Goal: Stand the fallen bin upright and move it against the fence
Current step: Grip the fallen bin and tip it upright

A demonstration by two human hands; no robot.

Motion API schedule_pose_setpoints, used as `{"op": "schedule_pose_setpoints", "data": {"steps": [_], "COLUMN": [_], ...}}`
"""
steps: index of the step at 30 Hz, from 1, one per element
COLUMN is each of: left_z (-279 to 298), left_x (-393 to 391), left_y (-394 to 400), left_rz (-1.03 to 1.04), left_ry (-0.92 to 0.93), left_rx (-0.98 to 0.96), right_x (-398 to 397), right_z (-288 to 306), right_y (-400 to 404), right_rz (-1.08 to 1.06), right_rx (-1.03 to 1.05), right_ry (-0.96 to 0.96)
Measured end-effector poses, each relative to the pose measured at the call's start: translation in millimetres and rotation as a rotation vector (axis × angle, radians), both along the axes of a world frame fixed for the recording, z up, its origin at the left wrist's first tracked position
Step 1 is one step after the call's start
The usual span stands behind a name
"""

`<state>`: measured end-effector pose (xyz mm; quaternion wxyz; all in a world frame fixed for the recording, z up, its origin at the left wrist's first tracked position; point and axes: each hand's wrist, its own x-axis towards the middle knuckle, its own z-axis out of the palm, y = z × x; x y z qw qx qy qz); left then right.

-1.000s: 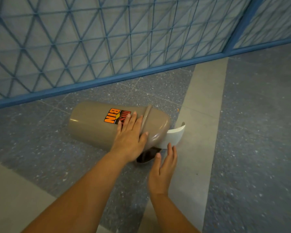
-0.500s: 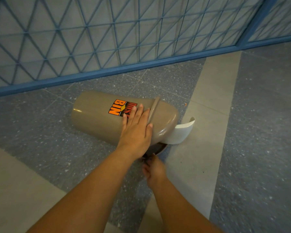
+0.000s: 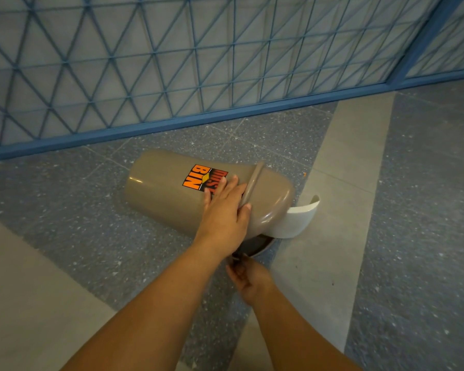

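A tan plastic bin (image 3: 161, 191) with an orange "DUST BIN" sticker lies on its side on the floor, base to the left, domed lid to the right. Its white swing flap (image 3: 295, 219) hangs open at the lid end. My left hand (image 3: 224, 212) rests flat on the bin's upper side, fingers against the lid's rim. My right hand (image 3: 248, 277) is curled at the underside of the lid opening; its fingertips are hidden under the bin. The blue mesh fence (image 3: 198, 62) stands just behind the bin.
The fence's blue bottom rail (image 3: 188, 121) runs along the floor a short way behind the bin. A blue fence post (image 3: 423, 36) stands at the back right. The floor is dark speckled tile crossed by pale grey strips (image 3: 340, 199).
My right hand has gone from open beside the lid to curled under the lid's lower edge. My left hand stays on the bin. The view has shifted slightly.
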<state>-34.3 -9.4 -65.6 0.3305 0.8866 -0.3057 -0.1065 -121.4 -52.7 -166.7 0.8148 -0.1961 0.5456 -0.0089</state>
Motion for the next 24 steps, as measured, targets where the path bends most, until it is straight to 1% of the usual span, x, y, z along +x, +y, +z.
{"op": "schedule_pose_setpoints", "data": {"steps": [4,6,9,11,14,17,19,24], "left_z": [14,24,47,64,85,101,108,105], "left_x": [6,15,36,50,69,87,97,105], "left_y": [1,4,12,22,43,70,90,141], "left_rz": [0.085,0.147,0.268,0.367,0.465,0.572,0.624,0.725], "left_ry": [0.086,0.142,0.213,0.263,0.399,0.486,0.549,0.707], "left_rx": [-0.083,-0.151,-0.299,-0.413,-0.599,-0.725,-0.740,-0.632], "right_x": [2,5,16,27,46,61,69,81], "right_z": [2,6,22,39,68,100,119,142], "right_y": [6,6,-2,-9,-16,-14,-10,3], "right_rz": [-0.018,-0.020,-0.076,-0.097,-0.090,-0.065,-0.046,0.119], "right_rx": [-0.043,-0.111,-0.236,-0.328,-0.514,-0.717,-0.806,-0.925], "right_ry": [0.005,-0.009,-0.098,-0.151,-0.161,-0.213,-0.252,-0.360]}}
